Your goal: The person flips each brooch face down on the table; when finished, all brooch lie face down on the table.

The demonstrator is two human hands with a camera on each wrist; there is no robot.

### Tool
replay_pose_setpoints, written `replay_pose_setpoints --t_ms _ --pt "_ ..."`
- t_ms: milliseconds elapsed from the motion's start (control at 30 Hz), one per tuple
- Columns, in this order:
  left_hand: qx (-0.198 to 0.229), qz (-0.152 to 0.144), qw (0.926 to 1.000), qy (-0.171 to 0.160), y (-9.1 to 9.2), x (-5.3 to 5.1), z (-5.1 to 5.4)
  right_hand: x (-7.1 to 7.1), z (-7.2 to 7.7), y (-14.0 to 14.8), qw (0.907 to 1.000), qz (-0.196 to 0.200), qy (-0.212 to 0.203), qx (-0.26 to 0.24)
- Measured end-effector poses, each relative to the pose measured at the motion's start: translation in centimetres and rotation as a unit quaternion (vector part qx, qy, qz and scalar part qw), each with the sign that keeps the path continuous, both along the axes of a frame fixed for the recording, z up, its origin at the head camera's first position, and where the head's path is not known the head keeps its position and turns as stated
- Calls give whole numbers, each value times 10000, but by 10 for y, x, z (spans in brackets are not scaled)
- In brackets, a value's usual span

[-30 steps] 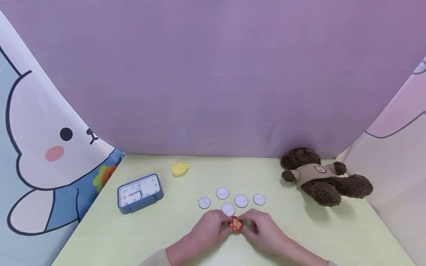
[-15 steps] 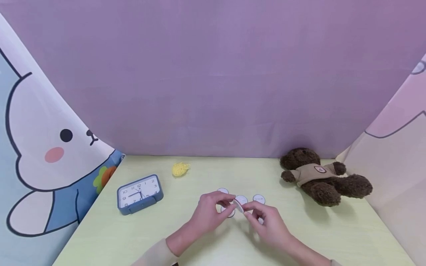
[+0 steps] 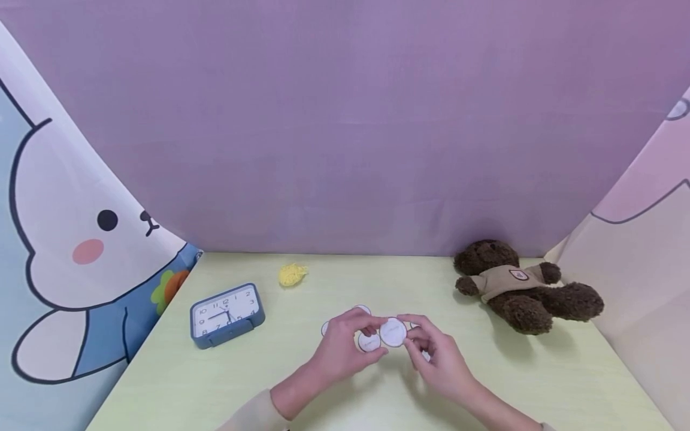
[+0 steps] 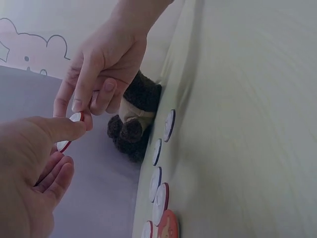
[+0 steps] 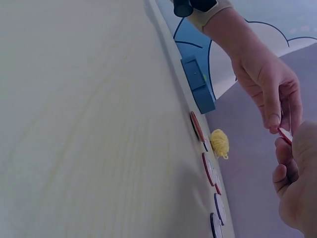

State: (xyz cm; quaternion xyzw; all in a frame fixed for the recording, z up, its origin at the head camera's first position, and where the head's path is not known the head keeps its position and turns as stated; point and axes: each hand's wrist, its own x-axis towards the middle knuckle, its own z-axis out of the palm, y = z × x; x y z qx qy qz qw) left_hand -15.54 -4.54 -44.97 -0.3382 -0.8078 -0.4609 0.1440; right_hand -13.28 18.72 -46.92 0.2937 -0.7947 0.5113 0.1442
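Note:
Above the table, a round disc point(image 3: 393, 332) with a white face and red edge is held between both hands. My left hand point(image 3: 345, 344) pinches its left side; in the left wrist view the left thumb point(image 4: 69, 129) lies across the disc. My right hand point(image 3: 438, 359) pinches the opposite side between thumb and fingers. Beneath them, several similar white discs point(image 3: 369, 342) lie on the table, partly hidden by the hands in the head view. One disc with a red-orange patterned face point(image 4: 169, 225) lies among them in the left wrist view.
A blue clock point(image 3: 227, 314) stands at the left of the pale table point(image 3: 178, 389). Behind is a small yellow yarn bundle point(image 3: 292, 275). At the right lies a brown teddy bear point(image 3: 514, 284) in a tan shirt. A purple curtain point(image 3: 345, 149) closes off the back.
Both hands have lifted the disc off the table and moved it away from the person. Its red patterned face was up before; now its white face shows to the head camera.

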Motion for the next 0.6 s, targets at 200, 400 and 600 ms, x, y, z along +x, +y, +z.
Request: replay_pose_setpoints --t_ms 200,400,600 --pt "-192 70 9995 -254 2 3 -4 1 -3 3 9995 161 -185 183" --pt "-598 159 9968 -513 3 6 -11 2 -5 7 9969 381 -529 430" --pt "-917 81 9929 -758 5 9 -18 3 -7 10 9915 619 -1016 533"
